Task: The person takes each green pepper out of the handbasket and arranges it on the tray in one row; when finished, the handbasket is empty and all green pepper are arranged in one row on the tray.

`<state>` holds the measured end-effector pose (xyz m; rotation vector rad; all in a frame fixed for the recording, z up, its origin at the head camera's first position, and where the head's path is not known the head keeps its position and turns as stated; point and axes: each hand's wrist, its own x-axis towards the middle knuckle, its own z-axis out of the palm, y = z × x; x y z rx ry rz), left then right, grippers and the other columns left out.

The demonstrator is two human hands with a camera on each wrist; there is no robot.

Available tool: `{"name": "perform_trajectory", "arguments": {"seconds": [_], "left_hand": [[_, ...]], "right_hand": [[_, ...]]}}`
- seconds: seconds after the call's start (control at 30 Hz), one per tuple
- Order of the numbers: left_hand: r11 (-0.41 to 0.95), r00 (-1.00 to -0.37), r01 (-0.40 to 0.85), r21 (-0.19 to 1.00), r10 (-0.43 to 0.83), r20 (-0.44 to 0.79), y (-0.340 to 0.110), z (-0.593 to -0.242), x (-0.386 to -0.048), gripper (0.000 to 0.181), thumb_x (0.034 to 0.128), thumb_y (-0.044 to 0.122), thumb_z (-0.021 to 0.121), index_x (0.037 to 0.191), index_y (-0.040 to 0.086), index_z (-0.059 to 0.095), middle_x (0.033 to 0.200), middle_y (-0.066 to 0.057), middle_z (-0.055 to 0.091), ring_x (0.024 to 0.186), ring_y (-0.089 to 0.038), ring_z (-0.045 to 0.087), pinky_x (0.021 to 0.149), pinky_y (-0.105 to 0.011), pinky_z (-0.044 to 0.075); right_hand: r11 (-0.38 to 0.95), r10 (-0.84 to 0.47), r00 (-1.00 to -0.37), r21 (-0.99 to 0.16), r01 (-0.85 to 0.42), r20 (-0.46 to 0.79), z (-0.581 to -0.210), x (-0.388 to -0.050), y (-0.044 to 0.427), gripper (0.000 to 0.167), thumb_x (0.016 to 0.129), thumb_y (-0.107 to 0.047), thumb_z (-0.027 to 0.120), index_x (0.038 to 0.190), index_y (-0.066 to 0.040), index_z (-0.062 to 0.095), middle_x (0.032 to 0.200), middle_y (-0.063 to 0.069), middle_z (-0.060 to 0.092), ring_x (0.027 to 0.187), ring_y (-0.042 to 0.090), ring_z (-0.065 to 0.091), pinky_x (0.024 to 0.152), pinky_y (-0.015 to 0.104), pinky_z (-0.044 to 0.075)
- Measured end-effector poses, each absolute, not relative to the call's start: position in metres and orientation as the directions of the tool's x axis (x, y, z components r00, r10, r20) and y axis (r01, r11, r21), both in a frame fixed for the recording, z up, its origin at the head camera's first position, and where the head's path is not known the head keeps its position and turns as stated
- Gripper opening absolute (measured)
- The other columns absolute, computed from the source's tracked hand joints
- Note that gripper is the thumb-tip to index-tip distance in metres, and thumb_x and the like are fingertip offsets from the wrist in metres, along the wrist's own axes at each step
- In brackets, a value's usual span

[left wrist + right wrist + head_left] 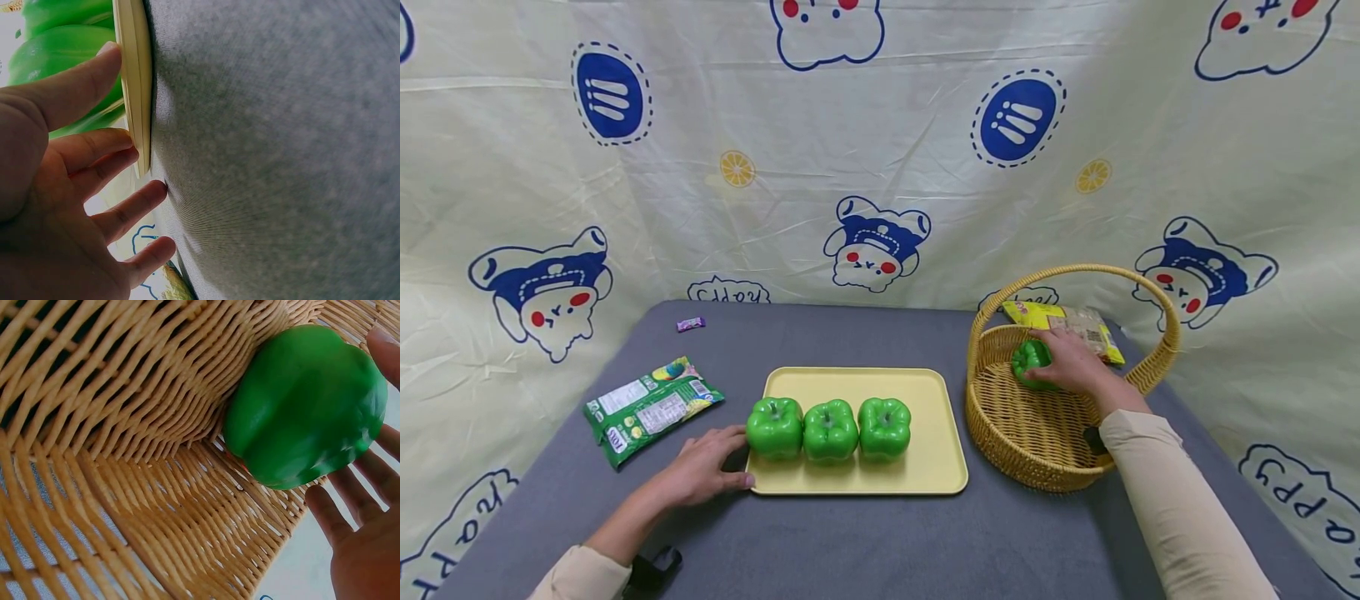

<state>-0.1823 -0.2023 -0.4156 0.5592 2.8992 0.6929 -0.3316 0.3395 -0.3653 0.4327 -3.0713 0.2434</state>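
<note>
Three green bell peppers [831,431] stand side by side on a pale yellow tray [857,479]. My left hand [707,467] touches the tray's left edge with thumb and fingertips, fingers loosely spread; the left wrist view shows the thumb [84,87] against the rim. At the right, my right hand [1075,360] reaches into a wicker basket [1037,433]. Inside it another green bell pepper [300,406] rests against the woven wall. The right thumb and spread fingers stand around this pepper's side, fairly straight; some fingertips are hidden behind it.
Left of the tray lies a green snack packet [653,408], with a small purple-wrapped piece [690,324] farther back. A yellow packet [1090,329] lies behind the basket. The basket's tall handle [1075,269] arches over my right hand. A printed cloth hangs behind the grey table [820,550].
</note>
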Motion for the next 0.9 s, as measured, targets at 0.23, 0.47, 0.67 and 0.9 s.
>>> {"name": "perform_trajectory", "arguments": {"seconds": [0.23,0.47,0.67,0.9], "left_hand": [[0.827,-0.927,0.328,0.457,0.375,-0.014,-0.2022,-0.4153,-0.1816,0.064,0.0788,0.036,0.073,0.130,0.002,0.054,0.137,-0.019,0.050,0.123,-0.039,0.047,0.086,-0.049,0.035],[0.826,-0.926,0.330,0.457,0.377,-0.013,-0.2026,-0.4159,-0.1816,0.064,0.0787,0.036,0.073,0.130,0.003,0.054,0.137,-0.019,0.051,0.122,-0.038,0.047,0.085,-0.049,0.035],[0.826,-0.925,0.332,0.456,0.379,-0.013,-0.2028,-0.4165,-0.1817,0.064,0.0788,0.037,0.072,0.130,0.003,0.054,0.137,-0.019,0.050,0.122,-0.038,0.047,0.085,-0.048,0.035],[0.825,-0.926,0.335,0.455,0.377,-0.001,-0.2026,-0.4163,-0.1813,0.064,0.0787,0.036,0.073,0.130,0.002,0.054,0.136,-0.019,0.051,0.122,-0.039,0.047,0.086,-0.050,0.035]], "right_hand": [[0.945,-0.281,-0.959,-0.160,-0.284,0.042,-0.3688,-0.3333,0.3423,0.075,0.079,-0.032,0.074,0.138,0.000,0.040,0.128,0.029,0.046,0.110,0.045,0.046,0.085,0.057,0.040],[0.945,-0.279,-0.960,-0.171,-0.279,0.022,-0.3703,-0.3328,0.3413,0.073,0.080,-0.031,0.074,0.138,-0.001,0.042,0.133,0.029,0.045,0.113,0.046,0.046,0.088,0.058,0.040],[0.944,-0.291,-0.957,-0.159,-0.290,0.018,-0.3714,-0.3331,0.3419,0.073,0.079,-0.032,0.074,0.137,0.000,0.043,0.131,0.029,0.046,0.112,0.045,0.047,0.086,0.057,0.041],[0.941,-0.287,-0.958,-0.180,-0.287,0.029,-0.3651,-0.3303,0.3413,0.074,0.079,-0.033,0.074,0.138,0.000,0.042,0.131,0.030,0.045,0.112,0.045,0.048,0.086,0.057,0.041]]}}
